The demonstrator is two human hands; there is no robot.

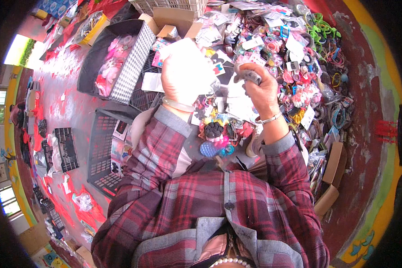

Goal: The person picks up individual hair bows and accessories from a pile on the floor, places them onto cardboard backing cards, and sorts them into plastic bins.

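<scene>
My left hand (174,85) grips a bright white card (193,67), so overexposed that any print on it is washed out. To its right, my right hand (262,94) is closed round a small grey soft piece (250,77), which looks like a fabric hair tie, though its kind is not certain. Below and between the hands lie a black braided hair tie (213,130), a blue dotted oval piece (208,149) and a teal coil (227,150). More white cards (239,105) are spread under my right hand.
A large heap of hair accessories (295,67) covers the far right. At left stand a houndstooth-sided box (131,62) with pink items and a black plastic basket (105,149). Behind are an open cardboard box (172,20) and a white crate (169,5). Cardboard flaps (332,165) stand at right.
</scene>
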